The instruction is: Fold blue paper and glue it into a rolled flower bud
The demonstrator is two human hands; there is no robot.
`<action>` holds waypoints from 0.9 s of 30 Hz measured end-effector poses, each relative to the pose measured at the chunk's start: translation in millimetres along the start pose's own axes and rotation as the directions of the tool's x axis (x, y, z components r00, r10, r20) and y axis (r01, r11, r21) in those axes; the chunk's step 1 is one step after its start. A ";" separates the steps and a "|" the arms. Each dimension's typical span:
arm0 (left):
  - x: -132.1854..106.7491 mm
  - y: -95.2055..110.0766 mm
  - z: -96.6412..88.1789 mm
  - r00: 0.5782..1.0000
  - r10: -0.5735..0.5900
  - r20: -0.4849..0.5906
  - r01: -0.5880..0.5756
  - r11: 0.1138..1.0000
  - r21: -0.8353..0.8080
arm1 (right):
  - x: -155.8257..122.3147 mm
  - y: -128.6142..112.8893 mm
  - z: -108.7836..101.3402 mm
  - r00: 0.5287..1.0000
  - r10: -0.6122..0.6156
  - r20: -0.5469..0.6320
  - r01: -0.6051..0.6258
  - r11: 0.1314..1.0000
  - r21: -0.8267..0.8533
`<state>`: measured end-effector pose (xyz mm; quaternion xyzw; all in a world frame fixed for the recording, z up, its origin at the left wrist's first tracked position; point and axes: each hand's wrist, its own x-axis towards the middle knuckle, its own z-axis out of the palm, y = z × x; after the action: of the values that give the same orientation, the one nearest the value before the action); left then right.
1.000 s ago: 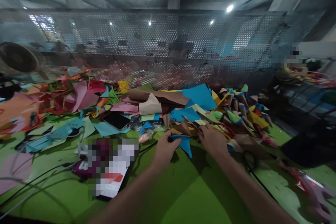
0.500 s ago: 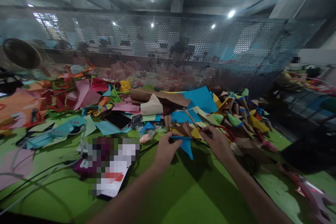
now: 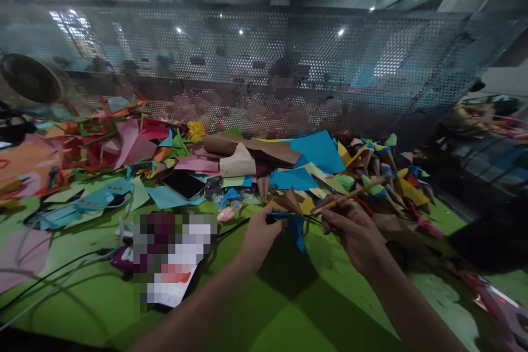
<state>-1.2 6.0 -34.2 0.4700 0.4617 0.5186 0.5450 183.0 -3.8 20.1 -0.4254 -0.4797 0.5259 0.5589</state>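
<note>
My left hand (image 3: 264, 236) pinches a small blue piece (image 3: 296, 231) of paper or felt between thumb and fingers. The piece hangs down to the right in a point, above the green tabletop (image 3: 272, 308). In my right hand (image 3: 355, 228) is a thin wooden stick (image 3: 358, 191), held between thumb and fingers. One end of the stick points left toward the blue piece, and its other end rises to the right, over the rolled cones. The stick's tip is apart from the blue piece. Just behind both hands lie brown pieces (image 3: 291, 200) and a yellow scrap (image 3: 306, 207).
A phone (image 3: 181, 280) with a lit, blurred screen lies left of my arm. A dark phone (image 3: 183, 184) rests farther back. Paper scraps (image 3: 127, 143) heap up at left, and several rolled cones (image 3: 373, 162) at right. A pink glue gun (image 3: 501, 300) is front right.
The stick has swung round in my right hand, from leaning up to the left to slanting up to the right. My left hand stays nearly still with the blue piece.
</note>
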 end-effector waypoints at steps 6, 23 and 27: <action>-1.5 5.5 -0.7 1.000 0.000 -0.005 0.000 1.000 0.017 | -0.3 0.2 -7.1 0.993 -0.106 -0.053 0.101 0.991 -0.089; -3.6 6.7 -0.6 0.999 -0.014 0.032 0.017 0.994 -0.104 | 0.0 14.5 -8.5 0.996 -0.084 0.036 0.088 0.986 -0.143; -3.3 7.2 0.0 0.999 -0.027 0.035 0.030 0.994 -0.108 | 0.2 12.2 -7.8 0.996 -0.081 0.034 0.086 0.976 -0.198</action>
<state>-2.2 2.8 -27.0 0.4418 0.4302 0.5270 0.5848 188.4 -2.3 6.8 -0.4520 -0.5544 0.4566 0.5290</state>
